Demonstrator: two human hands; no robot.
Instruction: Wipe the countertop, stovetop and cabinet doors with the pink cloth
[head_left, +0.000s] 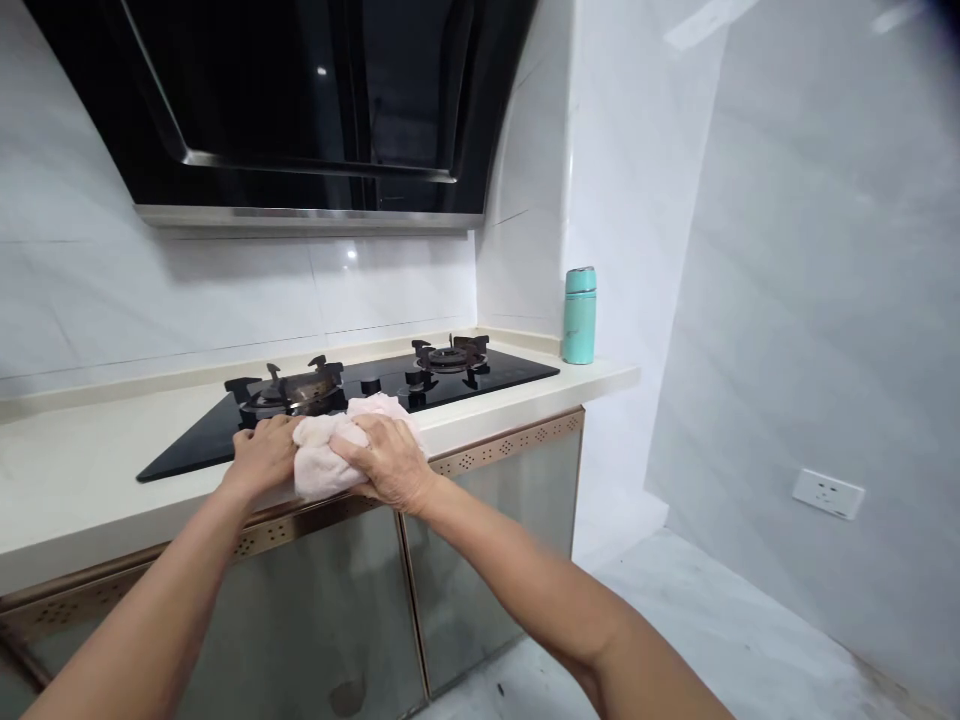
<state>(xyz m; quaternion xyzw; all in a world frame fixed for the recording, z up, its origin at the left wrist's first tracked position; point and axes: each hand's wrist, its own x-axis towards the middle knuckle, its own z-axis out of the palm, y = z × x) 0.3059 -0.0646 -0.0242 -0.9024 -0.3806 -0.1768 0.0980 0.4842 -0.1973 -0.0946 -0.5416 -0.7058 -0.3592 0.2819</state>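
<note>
A pale pink cloth (pixel 324 452) lies bunched at the front edge of a black glass gas hob (pixel 375 392). My right hand (pixel 390 462) presses down on the cloth with fingers curled over it. My left hand (pixel 264 452) grips the cloth's left end, resting on the hob's front edge. The hob has two burners with black pan supports, one on the left (pixel 289 390) and one on the right (pixel 450 358).
A cream countertop (pixel 82 470) carries the hob. A teal flask (pixel 579 315) stands upright at the counter's far right, by the white wall. A black extractor hood (pixel 300 110) hangs overhead. Grey cabinet doors (pixel 495 540) sit below; a wall socket (pixel 827 493) is low on the right.
</note>
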